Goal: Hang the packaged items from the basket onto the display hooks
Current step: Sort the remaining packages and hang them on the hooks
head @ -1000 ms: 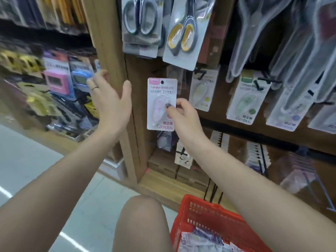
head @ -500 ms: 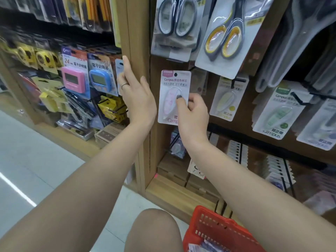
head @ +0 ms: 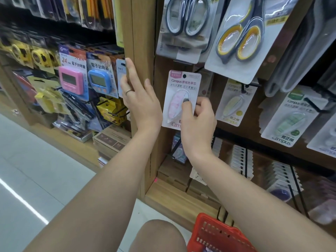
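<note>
- One red basket sits lowest and nearest, well below both hands, beside a bare knee.
- The right hand reaches up and forward, thumb and curled fingers pinching the lower right of the pink correction-tape pack.
- The left hand rests flat on the wooden shelf post, fingers straight and released, holding nothing.
- Judged step: hanging this pack. Its punched hole, above the right fingertips, seems at the hook; whether it is threaded, I cannot tell. Next, push it back and let go.

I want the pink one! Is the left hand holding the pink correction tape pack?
No, the right hand pinches the pink correction tape pack; the left hand rests open against the wooden post.
</note>
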Available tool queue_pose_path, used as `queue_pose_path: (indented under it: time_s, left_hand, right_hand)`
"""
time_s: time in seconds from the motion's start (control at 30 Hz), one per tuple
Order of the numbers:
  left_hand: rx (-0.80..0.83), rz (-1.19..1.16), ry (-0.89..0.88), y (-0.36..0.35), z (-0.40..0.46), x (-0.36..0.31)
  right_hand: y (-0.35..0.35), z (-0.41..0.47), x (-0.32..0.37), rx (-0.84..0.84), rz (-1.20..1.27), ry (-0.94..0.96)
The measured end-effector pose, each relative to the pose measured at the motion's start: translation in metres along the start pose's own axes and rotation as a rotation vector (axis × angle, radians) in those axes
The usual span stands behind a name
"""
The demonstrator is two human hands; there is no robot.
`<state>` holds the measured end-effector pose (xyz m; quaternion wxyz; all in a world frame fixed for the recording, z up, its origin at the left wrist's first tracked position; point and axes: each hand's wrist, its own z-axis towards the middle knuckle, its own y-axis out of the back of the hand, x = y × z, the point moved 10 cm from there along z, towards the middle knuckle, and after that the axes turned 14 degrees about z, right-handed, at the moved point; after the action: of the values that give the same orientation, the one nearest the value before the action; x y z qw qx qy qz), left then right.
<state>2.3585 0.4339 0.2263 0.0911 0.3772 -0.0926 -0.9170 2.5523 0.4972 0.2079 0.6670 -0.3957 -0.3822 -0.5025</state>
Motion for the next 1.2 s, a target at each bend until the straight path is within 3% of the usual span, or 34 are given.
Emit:
queue_pose_path:
  time_s: [0.17, 0.57, 0.77, 0.93, 1.2]
  left_hand:
    - [0.010, -0.023, 0.010, -0.004, -0.001, 0.003]
    - [-0.007, -0.023, 0.000, -0.004, -0.002, 0.003]
    - [-0.005, -0.014, 0.014, -0.003, -0.004, 0.003]
    - [0.014, -0.034, 0.038, -0.006, -0.005, 0.005]
    - [0.076, -0.033, 0.071, -0.005, -0.004, 0.004]
  right_hand:
    - [-0.005, 0.001, -0.002, 0.050, -0.088, 0.029]
    - [0.000, 0.005, -0.010, -0.012, 0.012, -0.046]
    - [0.002, 0.054, -0.045, -0.073, -0.019, -0.205]
    - [0.013, 0.096, -0.062, -0.132, -0.227, -0.323]
    - [0.005, 0.116, -0.080, -0.018, -0.231, -0.560]
